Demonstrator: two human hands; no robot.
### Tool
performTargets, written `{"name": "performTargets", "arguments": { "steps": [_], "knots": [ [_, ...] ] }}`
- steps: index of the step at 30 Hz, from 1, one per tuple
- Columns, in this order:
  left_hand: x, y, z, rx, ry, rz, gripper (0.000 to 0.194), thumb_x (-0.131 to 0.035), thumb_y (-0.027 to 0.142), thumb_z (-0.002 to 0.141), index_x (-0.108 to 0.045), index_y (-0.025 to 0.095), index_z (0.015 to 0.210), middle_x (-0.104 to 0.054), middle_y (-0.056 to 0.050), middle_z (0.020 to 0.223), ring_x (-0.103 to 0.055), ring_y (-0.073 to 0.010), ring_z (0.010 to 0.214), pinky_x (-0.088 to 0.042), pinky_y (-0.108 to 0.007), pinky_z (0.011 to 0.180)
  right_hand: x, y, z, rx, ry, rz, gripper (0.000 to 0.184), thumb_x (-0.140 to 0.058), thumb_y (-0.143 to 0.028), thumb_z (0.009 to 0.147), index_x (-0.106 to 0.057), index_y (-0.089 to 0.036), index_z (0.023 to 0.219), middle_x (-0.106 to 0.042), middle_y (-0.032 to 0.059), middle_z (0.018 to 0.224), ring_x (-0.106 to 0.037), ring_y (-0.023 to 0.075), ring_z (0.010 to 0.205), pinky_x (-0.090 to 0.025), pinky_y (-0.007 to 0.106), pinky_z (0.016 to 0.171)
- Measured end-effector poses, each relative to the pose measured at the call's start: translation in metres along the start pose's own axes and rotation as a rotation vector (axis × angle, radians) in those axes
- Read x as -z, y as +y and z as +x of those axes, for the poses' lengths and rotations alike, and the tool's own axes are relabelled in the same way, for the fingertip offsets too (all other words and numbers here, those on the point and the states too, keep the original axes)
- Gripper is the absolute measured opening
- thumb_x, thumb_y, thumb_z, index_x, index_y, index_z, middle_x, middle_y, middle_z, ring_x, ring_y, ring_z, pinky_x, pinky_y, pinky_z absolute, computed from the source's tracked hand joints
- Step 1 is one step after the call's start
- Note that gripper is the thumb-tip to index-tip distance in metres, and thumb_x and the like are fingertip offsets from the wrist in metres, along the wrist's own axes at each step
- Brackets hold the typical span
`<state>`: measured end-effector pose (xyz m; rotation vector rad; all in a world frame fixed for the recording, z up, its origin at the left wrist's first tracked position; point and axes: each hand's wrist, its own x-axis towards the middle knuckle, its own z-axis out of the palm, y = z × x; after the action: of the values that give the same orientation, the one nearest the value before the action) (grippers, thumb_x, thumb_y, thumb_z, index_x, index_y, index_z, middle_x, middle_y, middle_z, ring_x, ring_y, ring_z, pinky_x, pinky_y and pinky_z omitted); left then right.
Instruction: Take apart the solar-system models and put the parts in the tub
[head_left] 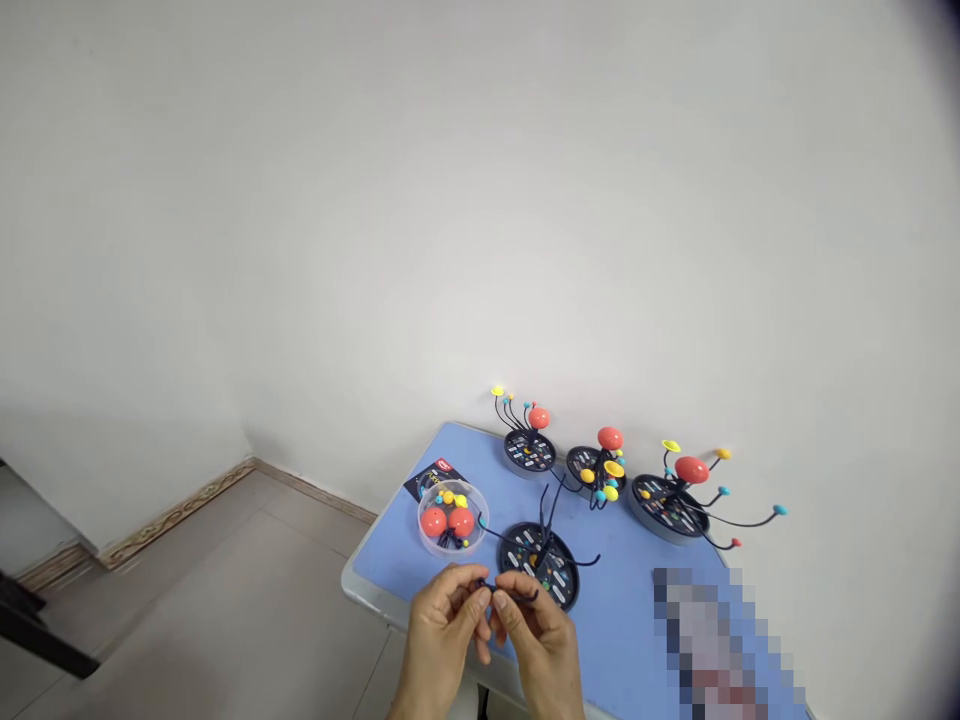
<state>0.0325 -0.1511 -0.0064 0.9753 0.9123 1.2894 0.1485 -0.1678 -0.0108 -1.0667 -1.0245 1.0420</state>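
Observation:
Near the table's front edge, my left hand point(446, 625) and my right hand point(536, 630) pinch a thin black curved rod point(491, 587) between thumbs and fingers. One bent end of it shows past my right fingers. Just beyond my hands sits a round black base point(562, 578) of a planet model, printed with small coloured pictures and labels. Several black curved arms rise from its middle, one tipped with a small blue ball point(481, 522). Left of that base, a clear round container point(422, 538) holds two red balls point(461, 521), smaller yellow, orange and blue balls, and black parts.
Three planet models with red centre balls stand along the wall side: one left point(529, 452), one middle point(577, 462), one right point(671, 508). A dark printed card point(420, 481) lies partly under the container. A pixelated patch covers the blue table's point(622, 620) right front.

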Motion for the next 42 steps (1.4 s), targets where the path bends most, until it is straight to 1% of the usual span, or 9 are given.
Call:
{"name": "performTargets", "arguments": {
  "steps": [3, 7, 20, 22, 24, 26, 31, 35, 42],
  "knots": [
    [0.007, -0.013, -0.002, -0.080, 0.026, 0.053, 0.053, -0.075, 0.063, 0.068, -0.069, 0.015, 0.088, -0.056, 0.003, 0.049, -0.053, -0.0116, 0.042, -0.045, -0.021, 0.038, -0.004, 0.007, -0.006, -0.038, -0.012, 0.050, 0.039, -0.072, -0.056, 0.076, -0.067, -0.017, 0.078, -0.066, 0.0021, 0.058, -0.059, 0.0149, 0.051, -0.051, 0.025, 0.052],
    [0.014, -0.020, -0.005, -0.213, 0.047, 0.178, 0.041, -0.065, 0.058, 0.081, -0.069, 0.018, 0.084, -0.054, 0.004, 0.051, -0.047, -0.0079, 0.037, -0.043, -0.018, 0.038, -0.014, 0.010, -0.015, -0.028, 0.111, 0.069, 0.042, -0.072, -0.059, 0.074, -0.065, -0.018, 0.070, -0.065, 0.0006, 0.056, -0.058, 0.0140, 0.049, -0.051, 0.025, 0.053],
    [0.021, 0.004, -0.005, -0.320, 0.081, 0.413, 0.032, -0.055, 0.049, 0.087, -0.067, 0.021, 0.082, -0.061, 0.000, 0.070, -0.046, -0.0075, 0.038, -0.040, -0.020, 0.037, -0.031, 0.000, -0.017, 0.050, 0.177, -0.062, 0.043, -0.065, -0.062, 0.079, -0.063, -0.020, 0.070, -0.066, 0.0014, 0.055, -0.063, 0.0176, 0.049, -0.055, 0.028, 0.053],
    [0.038, 0.010, 0.004, -0.362, 0.199, 0.442, 0.032, -0.054, 0.050, 0.088, -0.066, 0.021, 0.084, -0.059, 0.001, 0.063, -0.049, -0.0099, 0.041, -0.043, -0.021, 0.041, -0.019, -0.005, -0.015, 0.063, 0.247, -0.072, 0.043, -0.065, -0.062, 0.079, -0.062, -0.020, 0.071, -0.067, 0.0013, 0.056, -0.063, 0.0176, 0.049, -0.055, 0.028, 0.053],
    [0.060, 0.020, 0.017, -0.403, 0.419, 0.463, 0.031, -0.054, 0.052, 0.087, -0.063, 0.022, 0.085, -0.051, 0.005, 0.050, -0.051, -0.0128, 0.044, -0.045, -0.022, 0.047, -0.003, -0.010, -0.011, 0.066, 0.353, -0.083, 0.042, -0.067, -0.062, 0.078, -0.062, -0.020, 0.074, -0.067, 0.0012, 0.059, -0.064, 0.0174, 0.052, -0.055, 0.028, 0.055],
    [0.076, 0.031, 0.030, -0.407, 0.478, 0.476, 0.031, -0.055, 0.051, 0.087, -0.063, 0.022, 0.090, -0.051, 0.006, 0.051, -0.051, -0.0134, 0.045, -0.044, -0.023, 0.048, 0.010, -0.013, -0.004, 0.063, 0.357, -0.142, 0.042, -0.068, -0.062, 0.077, -0.062, -0.020, 0.072, -0.067, 0.0016, 0.059, -0.063, 0.0175, 0.052, -0.053, 0.027, 0.054],
    [0.069, 0.033, 0.059, -0.512, 0.236, 0.747, 0.028, -0.050, 0.042, 0.091, -0.069, 0.022, 0.090, -0.067, -0.004, 0.083, -0.062, -0.0172, 0.070, -0.049, -0.028, 0.065, -0.006, -0.004, 0.022, 0.227, 0.155, -0.488, 0.052, -0.052, -0.069, 0.084, -0.062, -0.020, 0.068, -0.060, 0.0005, 0.051, -0.054, 0.0154, 0.045, -0.040, 0.025, 0.045],
    [0.057, 0.014, 0.073, -0.541, 0.151, 0.974, 0.029, -0.041, 0.031, 0.093, -0.069, 0.021, 0.095, -0.067, -0.005, 0.087, -0.064, -0.0191, 0.076, -0.050, -0.031, 0.071, -0.035, 0.009, 0.043, 0.402, 0.089, -0.924, 0.047, -0.040, -0.051, 0.097, -0.061, -0.021, 0.069, -0.068, 0.0041, 0.060, -0.060, 0.0160, 0.049, -0.031, 0.026, 0.048],
    [0.057, 0.005, 0.078, -0.517, 0.104, 1.357, 0.036, -0.034, 0.020, 0.096, -0.070, 0.020, 0.096, -0.066, -0.008, 0.089, -0.065, -0.0203, 0.078, -0.047, -0.028, 0.065, -0.055, 0.015, 0.060, 0.335, 0.052, -1.359, 0.025, -0.051, -0.026, 0.096, -0.065, -0.020, 0.076, -0.074, 0.0075, 0.066, -0.070, 0.0205, 0.056, -0.021, 0.029, 0.049]
  ]
}}
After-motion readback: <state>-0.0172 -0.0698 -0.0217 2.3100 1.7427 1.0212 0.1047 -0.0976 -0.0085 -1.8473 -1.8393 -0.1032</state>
